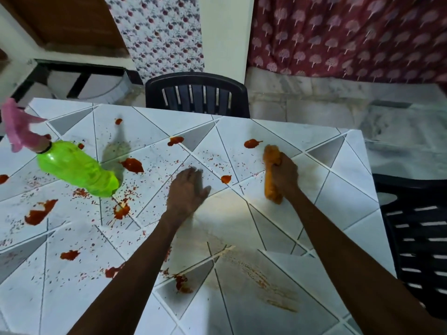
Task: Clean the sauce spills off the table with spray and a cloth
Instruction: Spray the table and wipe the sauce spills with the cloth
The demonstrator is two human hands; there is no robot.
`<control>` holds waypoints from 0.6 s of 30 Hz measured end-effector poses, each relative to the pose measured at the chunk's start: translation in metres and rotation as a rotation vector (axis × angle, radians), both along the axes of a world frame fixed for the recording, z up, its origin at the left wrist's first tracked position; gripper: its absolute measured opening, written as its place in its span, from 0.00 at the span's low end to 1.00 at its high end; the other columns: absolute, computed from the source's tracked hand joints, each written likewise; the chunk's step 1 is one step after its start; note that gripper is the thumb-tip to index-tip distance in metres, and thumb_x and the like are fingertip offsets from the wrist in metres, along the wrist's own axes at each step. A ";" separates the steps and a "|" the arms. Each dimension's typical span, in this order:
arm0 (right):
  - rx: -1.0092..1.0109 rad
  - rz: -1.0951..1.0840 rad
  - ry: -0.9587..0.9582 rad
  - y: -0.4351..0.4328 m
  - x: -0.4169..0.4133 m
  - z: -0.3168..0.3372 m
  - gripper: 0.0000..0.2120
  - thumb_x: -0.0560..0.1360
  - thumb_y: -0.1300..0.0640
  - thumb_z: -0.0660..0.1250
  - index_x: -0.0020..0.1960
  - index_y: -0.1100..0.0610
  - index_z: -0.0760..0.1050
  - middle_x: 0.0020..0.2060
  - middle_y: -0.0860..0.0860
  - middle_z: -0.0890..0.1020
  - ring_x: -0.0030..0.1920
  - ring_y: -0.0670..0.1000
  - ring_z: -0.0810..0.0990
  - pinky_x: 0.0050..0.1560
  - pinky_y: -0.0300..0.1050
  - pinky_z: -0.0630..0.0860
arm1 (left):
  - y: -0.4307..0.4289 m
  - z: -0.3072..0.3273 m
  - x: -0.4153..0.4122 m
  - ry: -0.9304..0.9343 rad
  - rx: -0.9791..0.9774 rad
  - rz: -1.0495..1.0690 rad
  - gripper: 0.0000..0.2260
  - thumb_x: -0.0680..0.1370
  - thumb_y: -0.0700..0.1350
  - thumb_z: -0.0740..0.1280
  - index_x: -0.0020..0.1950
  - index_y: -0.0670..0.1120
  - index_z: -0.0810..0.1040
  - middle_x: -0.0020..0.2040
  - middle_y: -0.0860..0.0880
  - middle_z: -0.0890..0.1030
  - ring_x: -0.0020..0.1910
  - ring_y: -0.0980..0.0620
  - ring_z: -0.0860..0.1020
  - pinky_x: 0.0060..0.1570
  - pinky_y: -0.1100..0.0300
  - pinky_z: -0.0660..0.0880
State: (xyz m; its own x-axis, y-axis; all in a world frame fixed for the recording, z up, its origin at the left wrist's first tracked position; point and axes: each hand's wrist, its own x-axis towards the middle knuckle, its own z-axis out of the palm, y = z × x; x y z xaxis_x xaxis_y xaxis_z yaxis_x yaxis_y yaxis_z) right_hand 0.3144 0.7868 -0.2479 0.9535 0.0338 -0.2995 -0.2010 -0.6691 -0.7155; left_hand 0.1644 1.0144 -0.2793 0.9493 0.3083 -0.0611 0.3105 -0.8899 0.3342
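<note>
Many red sauce blobs (131, 164) and fine specks cover the left and middle of the white tile-patterned surface (338, 165), while the patch near you on the right shows only pale brownish smears, so I judge the wiping partly done. Your right hand (284, 172) has its fingers clamped round the orange cloth bunched into a long roll (272, 187), pressed on the surface at the right. Your left hand (188, 192) lies flat beside it, fingers straight and slightly apart, holding nothing. The roll's long axis runs away from you, its far end pointing at the lone blob (252, 143) just beyond it. To wipe well, press the roll's whole length down and sweep it broadside, drawing sauce toward you rather than spreading it, and turn to a fresh face as it loads. The translucent green spray bottle with a pink trigger head (77, 168) sits well apart at the far left, its neck leaning up and left
</note>
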 end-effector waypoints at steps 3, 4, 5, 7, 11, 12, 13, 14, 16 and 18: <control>0.056 0.126 0.006 0.049 -0.015 -0.001 0.13 0.83 0.52 0.60 0.57 0.57 0.81 0.49 0.56 0.84 0.51 0.57 0.81 0.48 0.42 0.70 | 0.003 -0.005 -0.002 0.090 0.069 -0.041 0.33 0.77 0.62 0.65 0.76 0.45 0.66 0.76 0.42 0.66 0.74 0.42 0.65 0.71 0.47 0.65; 0.068 0.180 0.007 0.063 -0.023 -0.001 0.11 0.82 0.58 0.61 0.58 0.58 0.80 0.52 0.57 0.84 0.54 0.57 0.82 0.48 0.39 0.69 | 0.004 -0.005 -0.004 0.104 0.079 -0.048 0.34 0.76 0.63 0.65 0.76 0.45 0.65 0.77 0.43 0.65 0.75 0.42 0.64 0.71 0.47 0.64; 0.071 0.227 0.009 0.077 -0.030 -0.002 0.11 0.81 0.62 0.61 0.59 0.59 0.80 0.54 0.57 0.84 0.56 0.57 0.81 0.48 0.35 0.68 | 0.007 -0.007 -0.007 0.110 0.070 -0.045 0.34 0.76 0.63 0.66 0.76 0.46 0.65 0.77 0.43 0.65 0.75 0.42 0.63 0.71 0.47 0.64; 0.088 0.318 0.030 0.099 -0.044 -0.002 0.13 0.82 0.62 0.62 0.64 0.60 0.78 0.58 0.58 0.83 0.60 0.57 0.80 0.50 0.32 0.66 | 0.011 -0.008 -0.013 0.097 0.048 -0.039 0.34 0.76 0.62 0.67 0.76 0.46 0.65 0.77 0.44 0.64 0.75 0.42 0.63 0.71 0.47 0.64; 0.138 0.498 0.158 0.120 -0.053 -0.003 0.20 0.81 0.61 0.64 0.73 0.57 0.72 0.64 0.58 0.80 0.65 0.59 0.78 0.62 0.45 0.72 | 0.019 -0.012 -0.021 0.098 0.046 -0.036 0.34 0.76 0.64 0.65 0.77 0.47 0.64 0.77 0.45 0.65 0.74 0.43 0.63 0.72 0.47 0.63; 0.144 0.507 0.158 0.119 -0.053 -0.001 0.20 0.81 0.60 0.64 0.73 0.55 0.72 0.65 0.57 0.80 0.65 0.59 0.78 0.65 0.47 0.73 | 0.021 -0.014 -0.022 0.094 0.043 -0.035 0.35 0.76 0.64 0.65 0.77 0.48 0.64 0.77 0.45 0.65 0.74 0.43 0.63 0.71 0.47 0.64; 0.154 0.497 0.146 0.114 -0.051 0.002 0.20 0.81 0.60 0.65 0.73 0.55 0.72 0.65 0.57 0.80 0.65 0.58 0.78 0.66 0.50 0.74 | 0.022 -0.015 -0.023 0.088 0.045 -0.036 0.35 0.76 0.65 0.65 0.77 0.48 0.65 0.76 0.45 0.65 0.74 0.43 0.64 0.71 0.46 0.64; 0.161 0.472 0.120 0.107 -0.049 0.006 0.19 0.81 0.60 0.65 0.72 0.55 0.73 0.64 0.56 0.80 0.65 0.58 0.78 0.67 0.51 0.74 | 0.023 -0.015 -0.024 0.079 0.049 -0.040 0.35 0.76 0.65 0.65 0.77 0.48 0.65 0.76 0.45 0.65 0.74 0.43 0.64 0.71 0.46 0.64; 0.145 0.428 0.069 0.089 -0.040 0.015 0.18 0.81 0.59 0.65 0.71 0.56 0.74 0.63 0.55 0.80 0.64 0.56 0.78 0.65 0.49 0.73 | 0.024 -0.015 -0.024 0.073 0.042 -0.044 0.35 0.76 0.64 0.66 0.77 0.47 0.65 0.77 0.45 0.65 0.74 0.43 0.63 0.71 0.46 0.64; 0.126 0.378 0.033 0.067 -0.025 0.026 0.19 0.80 0.55 0.66 0.70 0.57 0.75 0.59 0.52 0.81 0.60 0.54 0.79 0.65 0.50 0.73 | 0.024 -0.015 -0.022 0.084 0.021 -0.044 0.35 0.75 0.63 0.67 0.77 0.48 0.64 0.77 0.45 0.64 0.75 0.43 0.62 0.72 0.45 0.63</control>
